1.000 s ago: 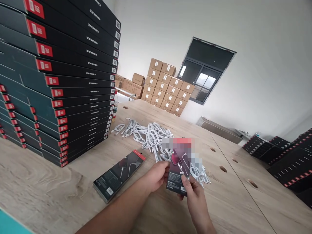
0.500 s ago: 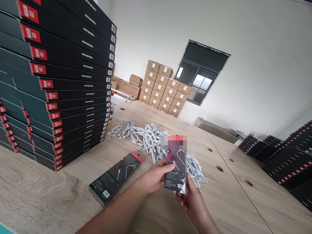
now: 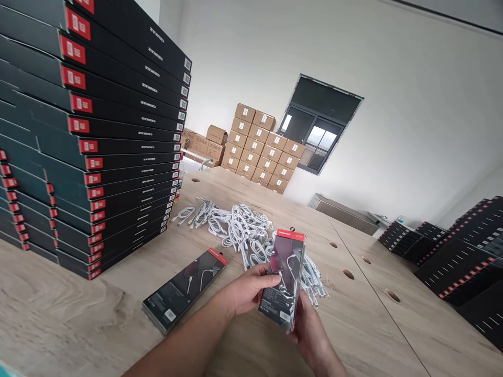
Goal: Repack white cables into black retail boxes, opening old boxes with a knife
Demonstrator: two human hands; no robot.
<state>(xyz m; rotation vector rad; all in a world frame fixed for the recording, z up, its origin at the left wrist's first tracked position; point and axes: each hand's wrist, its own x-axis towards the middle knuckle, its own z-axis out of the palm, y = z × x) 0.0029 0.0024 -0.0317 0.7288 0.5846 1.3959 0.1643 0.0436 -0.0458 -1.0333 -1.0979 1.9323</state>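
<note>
A slim black cable package [image 3: 283, 277] with a red top strip and a hang loop is held upright and slightly tilted in front of me. My left hand [image 3: 253, 288] grips its left edge, the thumb lying across the printed face. Around the lower right edge my right hand [image 3: 310, 327] is closed, its fingers partly hidden behind the pack. Beyond the package lies a pile of white coiled cables [image 3: 239, 225], partly covered by it. To the left of my hands, a similar black package [image 3: 184, 290] lies flat on the wooden table [image 3: 118, 319].
A tall stack of black boxes [image 3: 129, 157] with red labels stands at the left. More black boxes [image 3: 463, 262] are at the right. Brown cartons [image 3: 255, 146] are piled by the wall below a window [image 3: 320, 125]. Round holes [image 3: 348, 274] pierce the tabletop.
The held package has come slightly lower and tilted to the right at its top, with both hands still on it. The view has shifted a little; the flat package stays put.
</note>
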